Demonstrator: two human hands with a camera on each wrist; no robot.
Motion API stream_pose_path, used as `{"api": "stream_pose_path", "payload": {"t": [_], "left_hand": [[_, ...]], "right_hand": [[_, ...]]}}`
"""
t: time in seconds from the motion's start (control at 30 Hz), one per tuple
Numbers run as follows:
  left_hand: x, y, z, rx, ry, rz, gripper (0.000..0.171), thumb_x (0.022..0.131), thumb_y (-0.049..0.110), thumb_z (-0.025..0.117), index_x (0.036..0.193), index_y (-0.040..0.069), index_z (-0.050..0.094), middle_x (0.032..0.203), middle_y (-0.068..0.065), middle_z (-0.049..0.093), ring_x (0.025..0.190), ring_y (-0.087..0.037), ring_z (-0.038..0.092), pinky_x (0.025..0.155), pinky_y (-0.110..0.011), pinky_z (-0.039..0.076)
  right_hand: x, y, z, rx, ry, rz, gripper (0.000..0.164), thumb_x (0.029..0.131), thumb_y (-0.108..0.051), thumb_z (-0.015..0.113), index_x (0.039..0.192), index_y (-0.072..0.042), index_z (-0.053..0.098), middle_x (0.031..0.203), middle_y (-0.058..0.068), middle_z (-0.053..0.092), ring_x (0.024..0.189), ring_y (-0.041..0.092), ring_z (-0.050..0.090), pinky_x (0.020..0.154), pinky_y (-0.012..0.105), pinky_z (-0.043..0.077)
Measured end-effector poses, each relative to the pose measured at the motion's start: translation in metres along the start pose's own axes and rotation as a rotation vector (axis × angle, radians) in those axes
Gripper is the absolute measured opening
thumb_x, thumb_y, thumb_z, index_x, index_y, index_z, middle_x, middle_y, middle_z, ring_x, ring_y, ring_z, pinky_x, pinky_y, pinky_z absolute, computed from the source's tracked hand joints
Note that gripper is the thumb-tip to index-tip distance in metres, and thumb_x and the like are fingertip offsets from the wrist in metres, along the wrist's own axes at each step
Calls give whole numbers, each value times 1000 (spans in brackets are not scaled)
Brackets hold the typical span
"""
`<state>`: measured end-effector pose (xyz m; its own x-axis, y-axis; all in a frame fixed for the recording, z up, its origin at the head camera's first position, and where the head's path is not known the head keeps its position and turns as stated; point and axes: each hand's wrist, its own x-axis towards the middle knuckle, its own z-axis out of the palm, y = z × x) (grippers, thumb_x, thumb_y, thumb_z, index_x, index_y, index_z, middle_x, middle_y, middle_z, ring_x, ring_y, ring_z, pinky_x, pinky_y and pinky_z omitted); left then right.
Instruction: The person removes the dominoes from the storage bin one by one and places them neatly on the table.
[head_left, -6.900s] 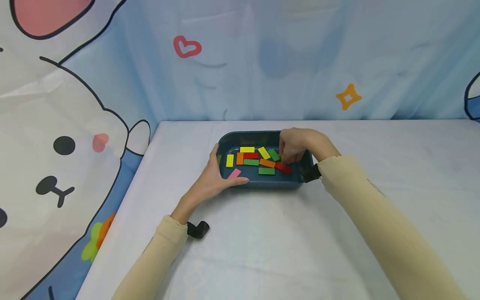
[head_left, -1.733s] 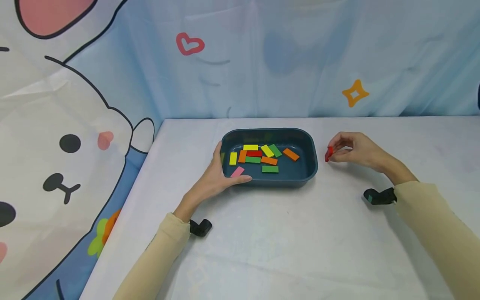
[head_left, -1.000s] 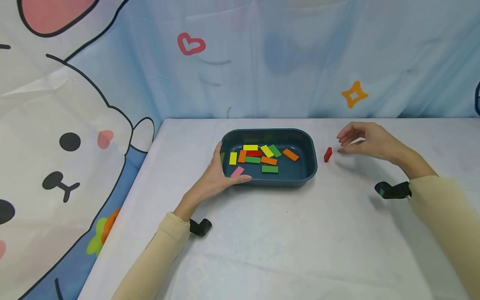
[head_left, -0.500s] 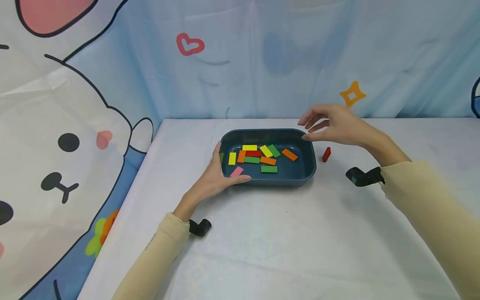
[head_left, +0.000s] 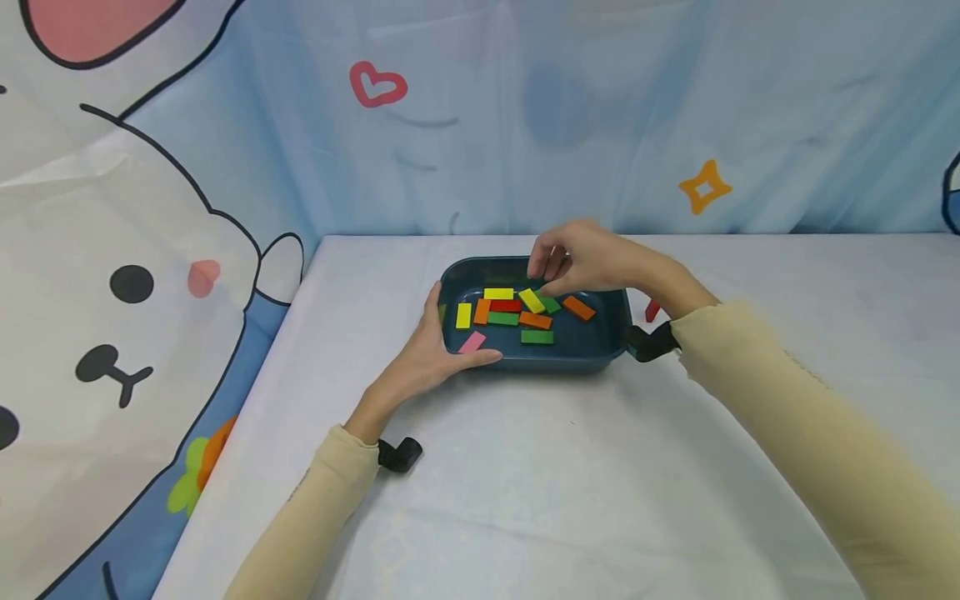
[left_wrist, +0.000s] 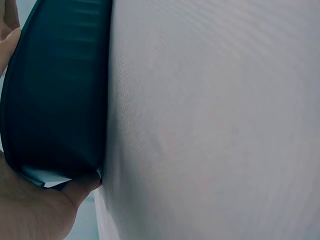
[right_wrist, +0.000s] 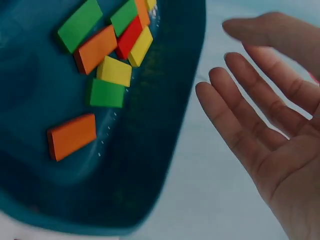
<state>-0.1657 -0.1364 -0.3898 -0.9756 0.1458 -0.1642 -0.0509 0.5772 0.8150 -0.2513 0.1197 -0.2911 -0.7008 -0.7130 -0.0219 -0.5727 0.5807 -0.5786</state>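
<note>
A dark teal rectangular tray point(head_left: 555, 364) stands on the white-covered table, holding several flat domino-like blocks in yellow, orange, red, green and pink. My left hand point(head_left: 435, 354) grips its near left corner, thumb along the front wall and fingers at the left side. My right hand point(head_left: 588, 260) hovers over the tray's back right part, fingers loosely bent, holding nothing. Below its fingertips lie a yellow block point(head_left: 532, 301) and a green block point(head_left: 551, 304). Inside the tray at the right, an orange block point(right_wrist: 72, 136) lies apart. A red block point(head_left: 652, 312) stands outside, partly hidden by my right wrist.
White cloth covers the table point(head_left: 525, 483). Behind it hangs a blue printed curtain point(head_left: 480, 125), with a white cartoon animal at the left. Black wrist cameras sit by both cuffs, the right one point(head_left: 651, 342) close to the tray's right end.
My right hand took a red block from the tray, stood it on the table at the right, let go, then moved back left over the tray. My left hand stayed at the corner.
</note>
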Motion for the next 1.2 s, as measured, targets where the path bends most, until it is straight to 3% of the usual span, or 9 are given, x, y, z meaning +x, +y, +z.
{"api": "stream_pose_path", "payload": {"t": [0.5,1.2], "left_hand": [[1,-2,3,-5,5,6,132,64,70,78,154,37,-14,165,-2,9,149,-24,21,117,-56,26],[-1,-3,1,17,15,0,133,63,72,77,154,37,-14,164,-3,13,147,-25,24,117,-56,27]], "right_hand": [[37,13,37,-150,-211,194,19,84,-6,72,102,-2,70,104,12,67,92,24,60,84,38,55],[56,3,48,-243,-402,312,27,84,-8,75,109,-2,67,110,12,66,91,23,61,88,38,57]]}}
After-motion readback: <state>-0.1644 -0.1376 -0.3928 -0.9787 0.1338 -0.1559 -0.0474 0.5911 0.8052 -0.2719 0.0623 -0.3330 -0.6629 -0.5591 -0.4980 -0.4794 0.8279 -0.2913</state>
